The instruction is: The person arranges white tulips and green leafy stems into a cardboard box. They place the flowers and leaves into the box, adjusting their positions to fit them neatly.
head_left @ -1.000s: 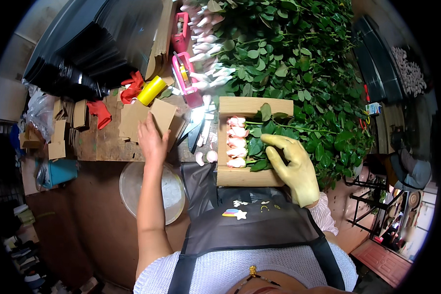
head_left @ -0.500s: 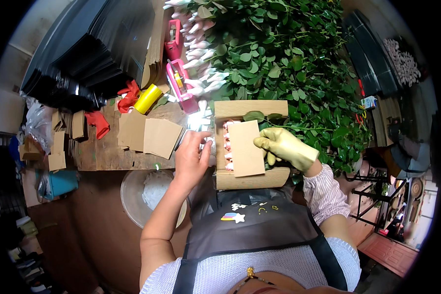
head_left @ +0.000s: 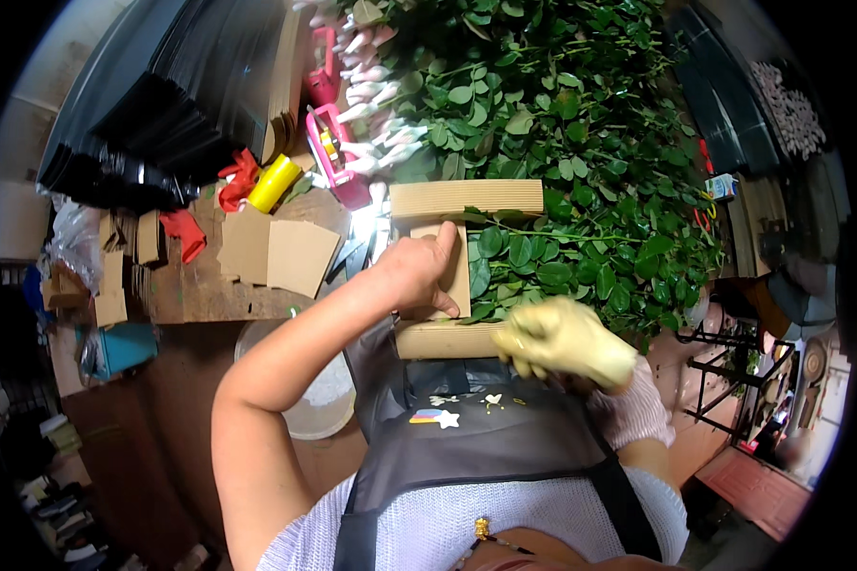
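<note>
A flat piece of cardboard [head_left: 458,276] lies between the raised sides of a corrugated cardboard wrap [head_left: 467,199]. My bare left hand [head_left: 421,271] presses on it, with index finger and thumb stretched apart. Leafy green stems [head_left: 528,252] run out of the wrap to the right from beneath the card. The pink flower heads are hidden now by the card and my hand. My right hand [head_left: 567,344], in a pale yellow glove, hovers by the wrap's near right corner. Its fingers are curled and slightly blurred, with nothing visible in them.
A large heap of leafy stems [head_left: 562,105] fills the far side, with white-wrapped heads [head_left: 376,143] along its left. Pink tape dispensers [head_left: 336,157], a yellow roll [head_left: 275,184] and loose cardboard pieces [head_left: 300,257] lie left. A pale tub [head_left: 324,404] stands below the table edge.
The right hand has let go of the cardboard piece and drawn back toward me. My left hand has moved right onto the card, which now sits lower and farther left inside the wrap.
</note>
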{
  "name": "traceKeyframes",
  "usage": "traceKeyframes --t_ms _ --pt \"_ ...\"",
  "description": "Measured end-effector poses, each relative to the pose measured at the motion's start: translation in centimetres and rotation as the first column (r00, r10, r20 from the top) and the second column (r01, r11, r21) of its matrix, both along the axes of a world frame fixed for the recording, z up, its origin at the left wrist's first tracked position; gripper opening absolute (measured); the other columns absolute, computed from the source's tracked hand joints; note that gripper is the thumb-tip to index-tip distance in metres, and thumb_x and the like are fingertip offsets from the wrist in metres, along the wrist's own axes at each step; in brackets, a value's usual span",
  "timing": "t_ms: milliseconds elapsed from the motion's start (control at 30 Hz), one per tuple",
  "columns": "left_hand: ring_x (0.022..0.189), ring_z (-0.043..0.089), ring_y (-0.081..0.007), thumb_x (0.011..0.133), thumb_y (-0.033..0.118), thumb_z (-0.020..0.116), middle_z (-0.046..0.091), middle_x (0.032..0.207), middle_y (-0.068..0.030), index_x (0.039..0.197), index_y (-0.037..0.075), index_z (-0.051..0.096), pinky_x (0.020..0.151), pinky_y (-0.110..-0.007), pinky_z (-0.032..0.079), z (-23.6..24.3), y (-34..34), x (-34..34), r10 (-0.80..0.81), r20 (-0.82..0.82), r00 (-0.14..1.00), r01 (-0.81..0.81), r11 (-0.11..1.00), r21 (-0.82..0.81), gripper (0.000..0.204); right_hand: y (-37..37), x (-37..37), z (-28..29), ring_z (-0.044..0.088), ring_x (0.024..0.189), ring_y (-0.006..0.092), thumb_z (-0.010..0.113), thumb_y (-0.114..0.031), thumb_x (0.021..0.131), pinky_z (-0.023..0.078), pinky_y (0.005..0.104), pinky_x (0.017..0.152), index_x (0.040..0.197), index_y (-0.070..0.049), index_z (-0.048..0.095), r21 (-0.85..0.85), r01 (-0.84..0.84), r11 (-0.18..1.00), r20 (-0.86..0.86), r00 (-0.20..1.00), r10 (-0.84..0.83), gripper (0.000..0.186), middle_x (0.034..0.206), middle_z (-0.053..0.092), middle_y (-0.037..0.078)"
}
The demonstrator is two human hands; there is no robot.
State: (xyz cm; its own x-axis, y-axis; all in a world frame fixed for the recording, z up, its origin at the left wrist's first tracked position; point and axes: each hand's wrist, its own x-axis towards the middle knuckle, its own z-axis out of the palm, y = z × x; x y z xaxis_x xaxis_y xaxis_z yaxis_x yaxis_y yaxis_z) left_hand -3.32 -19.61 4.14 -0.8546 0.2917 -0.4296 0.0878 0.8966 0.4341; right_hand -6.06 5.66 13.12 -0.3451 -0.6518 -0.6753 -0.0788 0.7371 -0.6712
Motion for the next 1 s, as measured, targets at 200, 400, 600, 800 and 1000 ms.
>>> traceKeyframes --t_ms 200,400,600,800,1000 --pt "0.092 0.070 -0.0479 0.062 0.053 0.095 0.070 0.099 -0.0267 0.129 -0.006 0.034 0.081 -0.049 0.058 0.4 0.0 -0.1 -0.025 -0.025 0.999 0.025 1.000 0.007 0.109 10.4 3.8 -16.4 0.073 0.075 0.0241 0.068 -0.033 0.096 0.058 0.0355 0.069 0.099 -0.010 0.077 0.085 -0.413 0.907 -0.903 0.354 0.246 0.025 0.084 0.075 0.011" --pt "0.094 0.069 -0.0473 0.069 0.039 0.092 0.070 0.100 -0.0273 0.129 -0.008 0.035 0.082 -0.050 0.057 -0.2 -0.4 0.2 -0.006 -0.086 0.996 0.009 0.999 0.032 0.094 0.5 2.6 -4.4 0.066 0.118 0.0381 0.084 -0.018 0.078 0.058 0.0442 0.092 0.117 -0.013 0.075 -0.687 -0.480 0.545 -0.669 0.711 -0.217 0.040 0.125 0.066 0.017" --pt "0.087 0.069 -0.0489 0.096 0.010 0.056 0.071 0.092 -0.0276 0.115 -0.004 0.042 0.074 -0.053 0.056 -2.1 -1.0 -1.4 0.050 -0.165 0.985 -0.047 0.999 0.018 0.027 -4.1 -2.1 -5.7 0.070 0.095 0.0290 0.083 -0.024 0.079 0.055 0.0427 0.076 0.108 -0.016 0.073 -0.206 -0.279 0.938 -0.933 0.346 -0.101 0.031 0.099 0.074 0.009" --pt "0.102 0.069 -0.0383 0.090 0.014 0.064 0.072 0.110 -0.0211 0.110 -0.003 0.062 0.088 -0.047 0.056 1.0 -2.8 0.4 -0.272 -0.555 0.786 0.285 0.956 -0.064 0.026 -5.6 -4.9 -9.9 0.071 0.083 0.0327 0.078 -0.024 0.087 0.055 0.0421 0.073 0.099 -0.008 0.075 -0.351 0.052 0.935 -0.598 0.756 -0.267 0.020 0.092 0.074 0.014" --pt "0.135 0.057 -0.0293 0.097 0.025 0.065 0.060 0.145 -0.0162 0.137 -0.001 0.059 0.120 -0.047 0.041 -3.8 -2.3 6.1 -0.203 -0.721 0.662 0.364 0.929 0.073 0.048 -6.5 -5.0 -7.8 0.073 0.087 0.0306 0.075 -0.025 0.092 0.057 0.0398 0.078 0.107 -0.009 0.076 -0.228 0.045 0.973 -0.632 0.753 -0.183 0.022 0.098 0.076 0.013"
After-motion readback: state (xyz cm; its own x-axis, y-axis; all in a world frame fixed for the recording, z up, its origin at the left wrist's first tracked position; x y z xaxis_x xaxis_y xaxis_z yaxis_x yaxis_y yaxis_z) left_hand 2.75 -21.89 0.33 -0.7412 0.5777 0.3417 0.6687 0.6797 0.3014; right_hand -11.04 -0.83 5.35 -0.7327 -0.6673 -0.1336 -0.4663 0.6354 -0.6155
